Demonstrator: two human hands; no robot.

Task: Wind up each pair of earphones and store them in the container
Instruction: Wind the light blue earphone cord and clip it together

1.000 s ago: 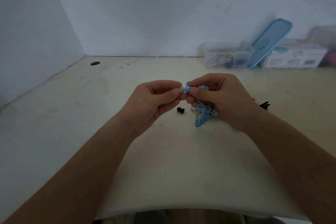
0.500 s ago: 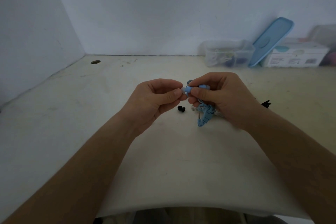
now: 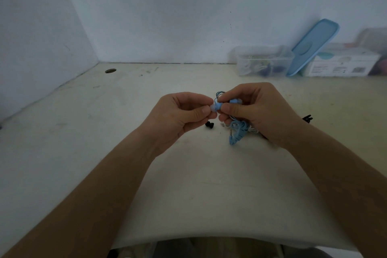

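We are holding the blue earphones (image 3: 237,132) above the middle of the table (image 3: 188,184). Our left hand (image 3: 180,117) is pinching the soft rounded tip of one earbud (image 3: 216,107) between thumb and forefinger, with the other fingers curled in. Our right hand (image 3: 257,111), at three o'clock of it, is clamping thumb and fingers on the earbud body and on thin loops of cord. The cord is looking smooth, and a loose bundle of it is hanging toward six o'clock under the right hand.

A small black rubber ear tip (image 3: 208,125) is lying on the table at six o'clock of the left thumb.

The container (image 3: 263,60), a clear plastic rectangular box, is standing open far at one o'clock by the wall; its content is blurred. A sky-blue lid (image 3: 312,46) with rounded corners is leaning on the wall just at its right end, and a white cardboard box (image 3: 343,63) is sitting at three o'clock of the lid.

The table is matte, cream and scuffed, with a round hole (image 3: 110,71) at ten o'clock. Two plain pale walls are meeting at eleven o'clock.
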